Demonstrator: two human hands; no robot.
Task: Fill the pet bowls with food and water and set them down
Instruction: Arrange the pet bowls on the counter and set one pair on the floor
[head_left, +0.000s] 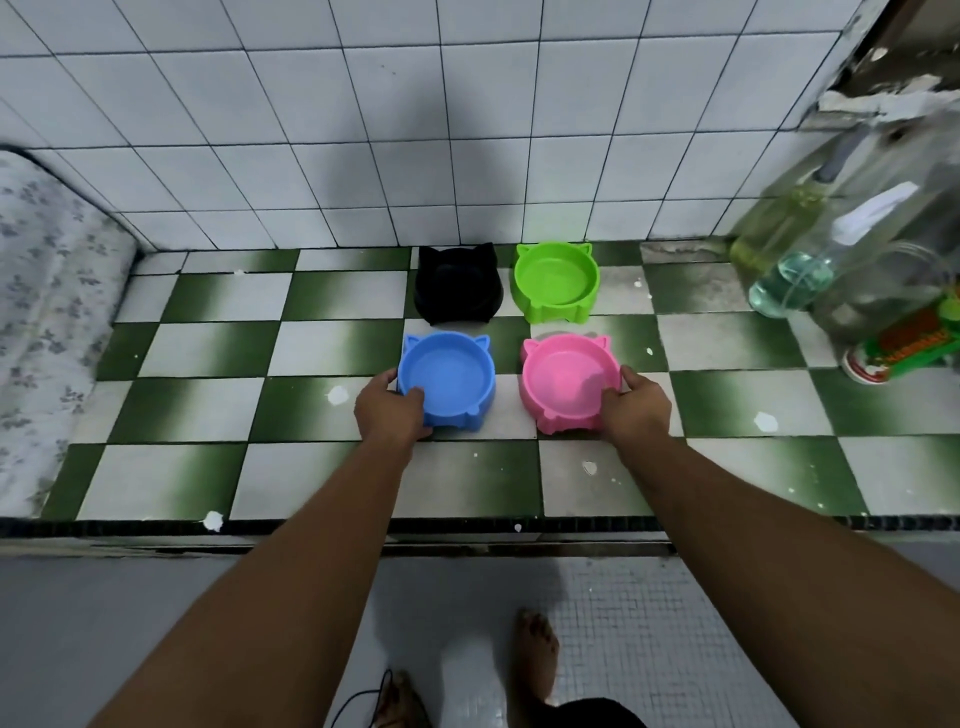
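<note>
Desk (332, 478) tiles in green and white carry four cat-eared bowls, black bowl (458, 283) and green bowl (556, 280) far, while my left hand (390, 410) grips the near blue bowl (448, 379) and my right hand (635, 405) grips the pink bowl (569, 382), all seemingly empty, probably squaring them for filling.
</note>
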